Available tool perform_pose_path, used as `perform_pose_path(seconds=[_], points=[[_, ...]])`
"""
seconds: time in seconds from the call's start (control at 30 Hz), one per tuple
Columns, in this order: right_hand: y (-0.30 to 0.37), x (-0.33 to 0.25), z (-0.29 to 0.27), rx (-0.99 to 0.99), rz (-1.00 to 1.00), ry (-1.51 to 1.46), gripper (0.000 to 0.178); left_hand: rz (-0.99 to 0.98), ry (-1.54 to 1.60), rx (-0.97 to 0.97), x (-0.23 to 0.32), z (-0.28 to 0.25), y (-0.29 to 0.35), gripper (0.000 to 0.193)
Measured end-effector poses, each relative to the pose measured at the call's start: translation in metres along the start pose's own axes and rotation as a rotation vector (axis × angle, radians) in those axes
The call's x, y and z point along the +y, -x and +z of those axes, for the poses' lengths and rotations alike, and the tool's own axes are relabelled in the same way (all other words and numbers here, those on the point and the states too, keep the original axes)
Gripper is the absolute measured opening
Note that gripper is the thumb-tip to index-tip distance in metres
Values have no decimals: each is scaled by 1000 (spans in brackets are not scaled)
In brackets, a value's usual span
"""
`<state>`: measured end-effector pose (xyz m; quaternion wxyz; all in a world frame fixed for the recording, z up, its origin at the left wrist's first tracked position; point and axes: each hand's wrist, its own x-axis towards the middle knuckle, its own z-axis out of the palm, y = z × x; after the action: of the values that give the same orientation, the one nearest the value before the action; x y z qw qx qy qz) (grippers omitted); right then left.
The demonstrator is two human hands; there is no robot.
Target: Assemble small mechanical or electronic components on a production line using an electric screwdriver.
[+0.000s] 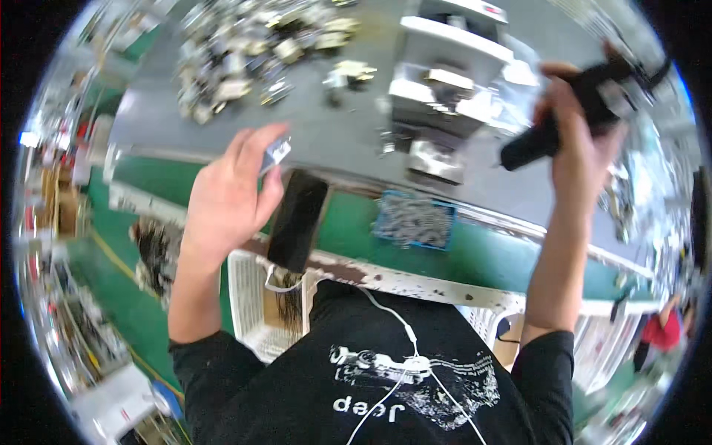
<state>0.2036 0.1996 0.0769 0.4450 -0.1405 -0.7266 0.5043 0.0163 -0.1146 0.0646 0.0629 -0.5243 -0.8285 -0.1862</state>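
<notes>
blue tray [414, 222] of metal parts beside black phone [297, 220]

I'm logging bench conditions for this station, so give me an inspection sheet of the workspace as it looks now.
Surface: grey worktable with a green front edge.
Job's things: small metal part pinched in the left hand; black power screwdriver gripped by the right hand.
Clutter: heap of metal parts at the far left; blue tray of screws; black phone-like slab at the table's edge.
Grippers: both hands raised above the table.
Cables: white cord across the black shirt.
Surroundings: white fixture on the table; white crate below it; green floor.
</notes>
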Motion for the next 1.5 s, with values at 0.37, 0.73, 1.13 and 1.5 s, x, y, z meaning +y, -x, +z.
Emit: perform_pose_path(seconds=[0.37,0.73,1.13,1.5], points=[[-2,-5,-12,53,-18,-55,16,501,-183,-236,73,39,-76,46],[35,3,-10,80,-703,400,69,426,186,-163,77,79,-87,53],[57,37,12,-537,184,382,48,258,395,-248,19,82,-81,35],[67,57,20,-553,-86,748,39,259,142,-372,6,102,-83,19]])
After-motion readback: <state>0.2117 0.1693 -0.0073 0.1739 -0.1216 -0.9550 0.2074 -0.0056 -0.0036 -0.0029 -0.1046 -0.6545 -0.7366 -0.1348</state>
